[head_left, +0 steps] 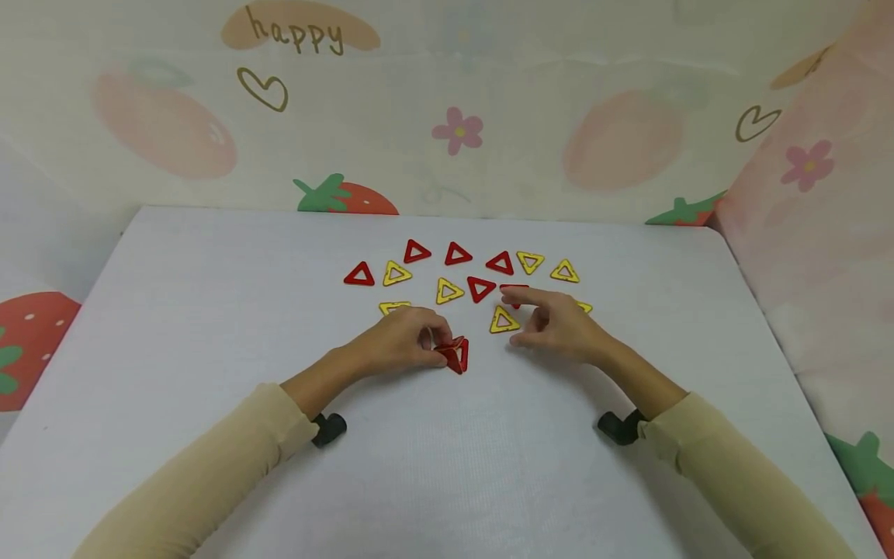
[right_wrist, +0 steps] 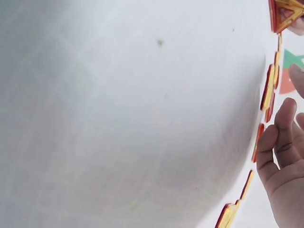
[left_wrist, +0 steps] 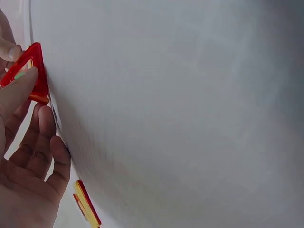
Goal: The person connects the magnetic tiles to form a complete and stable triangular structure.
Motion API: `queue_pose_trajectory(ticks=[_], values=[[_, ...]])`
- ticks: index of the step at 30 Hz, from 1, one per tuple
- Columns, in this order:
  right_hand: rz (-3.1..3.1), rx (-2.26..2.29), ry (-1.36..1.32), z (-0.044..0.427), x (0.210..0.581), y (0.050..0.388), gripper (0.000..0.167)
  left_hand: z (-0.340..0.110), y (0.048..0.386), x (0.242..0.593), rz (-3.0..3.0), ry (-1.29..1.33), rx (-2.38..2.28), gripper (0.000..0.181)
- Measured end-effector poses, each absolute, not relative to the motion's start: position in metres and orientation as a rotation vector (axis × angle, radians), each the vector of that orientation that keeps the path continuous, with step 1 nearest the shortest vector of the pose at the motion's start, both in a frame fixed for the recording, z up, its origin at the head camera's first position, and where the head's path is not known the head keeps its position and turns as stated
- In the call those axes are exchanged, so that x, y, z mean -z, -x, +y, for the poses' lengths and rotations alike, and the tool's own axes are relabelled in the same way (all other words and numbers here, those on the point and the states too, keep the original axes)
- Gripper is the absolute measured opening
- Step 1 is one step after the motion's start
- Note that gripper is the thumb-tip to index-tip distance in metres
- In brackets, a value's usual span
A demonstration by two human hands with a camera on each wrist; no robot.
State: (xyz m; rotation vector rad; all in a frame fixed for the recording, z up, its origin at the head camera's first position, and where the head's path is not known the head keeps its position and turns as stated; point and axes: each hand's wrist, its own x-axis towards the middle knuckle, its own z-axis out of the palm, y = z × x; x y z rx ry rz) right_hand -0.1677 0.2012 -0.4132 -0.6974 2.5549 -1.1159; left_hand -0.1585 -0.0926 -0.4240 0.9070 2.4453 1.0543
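My left hand (head_left: 401, 341) pinches a small standing group of red triangle tiles (head_left: 455, 355) between thumb and fingers, near the middle of the table. In the left wrist view, the thumb presses against the face of a red triangle tile (left_wrist: 43, 80). My right hand (head_left: 566, 326) is to the right of that group, thumb and index finger spread apart, with nothing held. Its index finger reaches over a red triangle (head_left: 515, 289), partly covering it; contact cannot be told. A yellow triangle (head_left: 504, 320) lies just left of the gap between thumb and index finger.
More flat triangle tiles lie scattered behind the hands, such as a red one (head_left: 359, 275) at far left and a yellow one (head_left: 565, 271) at right. Both forearms wear dark wrist devices. The white table (head_left: 433, 481) meets a patterned backdrop (head_left: 517, 155).
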Motion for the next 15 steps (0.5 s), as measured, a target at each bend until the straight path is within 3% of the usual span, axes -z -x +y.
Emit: queue_pose_trajectory(ticks=[15], values=[[2.55,1.14,0.628,0.1984,0.4228,0.1712,0.065,-0.093,0.1565,0.4228,2.454,-0.869,-1.053,0.019]])
